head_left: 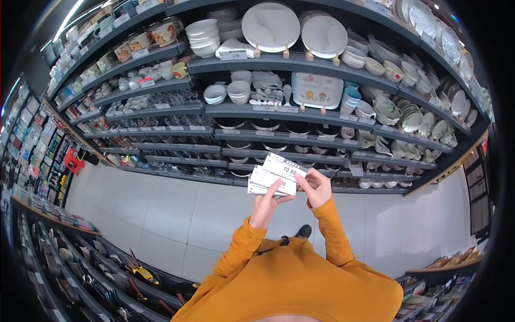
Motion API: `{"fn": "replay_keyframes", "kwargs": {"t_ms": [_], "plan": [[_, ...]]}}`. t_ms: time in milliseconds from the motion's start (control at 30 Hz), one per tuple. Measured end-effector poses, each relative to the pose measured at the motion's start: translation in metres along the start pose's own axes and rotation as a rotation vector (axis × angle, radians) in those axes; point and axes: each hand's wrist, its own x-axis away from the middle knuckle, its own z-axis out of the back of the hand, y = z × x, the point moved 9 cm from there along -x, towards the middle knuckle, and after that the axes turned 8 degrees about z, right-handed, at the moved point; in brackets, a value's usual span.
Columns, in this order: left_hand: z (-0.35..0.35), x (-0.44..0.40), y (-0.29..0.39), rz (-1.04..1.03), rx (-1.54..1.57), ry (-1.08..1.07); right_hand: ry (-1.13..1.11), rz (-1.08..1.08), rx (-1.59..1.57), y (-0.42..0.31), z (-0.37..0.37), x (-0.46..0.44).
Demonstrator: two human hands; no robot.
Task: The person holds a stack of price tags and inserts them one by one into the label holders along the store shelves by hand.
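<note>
Several white price cards (273,188) are fanned out in my left hand (265,205), whose thumb presses on the front one. My right hand (316,188) pinches the right edge of the upper card (285,167), which reads 10.80. That card overlaps the others, and its lower part is hidden behind the front card. Both hands are in front of my chest, between me and the lower shelves.
Shelves (236,111) of tableware curve across the front, with large white plates (270,28), bowls (204,38) and a patterned tray (317,91). Racks of utensils (102,279) stand at the lower left. Grey floor tiles (161,214) lie below. A red object (73,161) is at the far left.
</note>
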Motion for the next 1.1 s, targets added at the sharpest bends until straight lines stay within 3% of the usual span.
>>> {"fn": "replay_keyframes", "kwargs": {"t_ms": [633,1100], "plan": [[0.092,0.072,0.023,0.108,0.016,0.083,-0.023,-0.078,-0.157,0.038,-0.092,0.022],[0.138,0.076,0.038,0.086,0.14,0.169,-0.135,-0.062,-0.12,0.066,-0.135,-0.054]]}}
